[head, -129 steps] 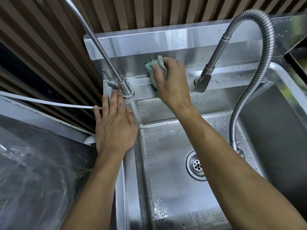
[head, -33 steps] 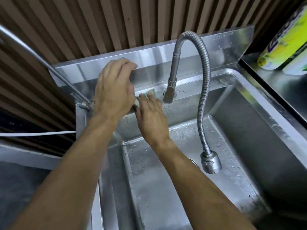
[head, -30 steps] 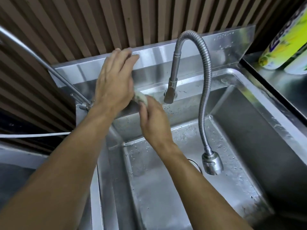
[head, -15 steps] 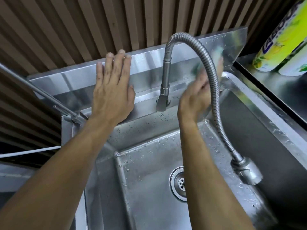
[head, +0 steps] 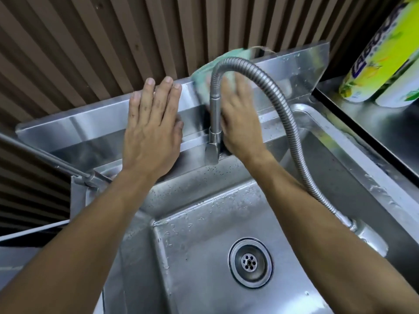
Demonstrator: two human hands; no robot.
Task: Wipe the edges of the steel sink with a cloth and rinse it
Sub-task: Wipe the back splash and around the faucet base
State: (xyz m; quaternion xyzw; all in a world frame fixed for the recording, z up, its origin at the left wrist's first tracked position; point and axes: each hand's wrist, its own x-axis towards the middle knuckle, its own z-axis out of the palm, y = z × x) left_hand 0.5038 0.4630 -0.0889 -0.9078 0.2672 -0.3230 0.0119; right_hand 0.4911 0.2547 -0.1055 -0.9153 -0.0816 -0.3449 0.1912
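Note:
The steel sink [head: 353, 171] fills the lower view, wet with droplets, its backsplash [head: 79, 128] running along the slatted wall. My right hand [head: 240, 123] presses a pale green cloth [head: 200, 75] flat against the backsplash's upper edge, behind the flexible faucet hose [head: 283, 105]. The hand and cloth are motion-blurred. My left hand [head: 154, 128] lies flat on the backsplash just left of the faucet stem, fingers straight, holding nothing.
The hose arcs over my right wrist, and its spray head [head: 367, 236] hangs inside the basin at the right. The drain [head: 250, 262] sits in the basin floor. A thin tap pipe [head: 45, 159] crosses at left. Two bottles [head: 385, 53] stand on the right counter.
My right hand swept the cloth from the backsplash's right end back left, to behind the faucet arch. My left hand stays flat on the backsplash. The view shifted slightly.

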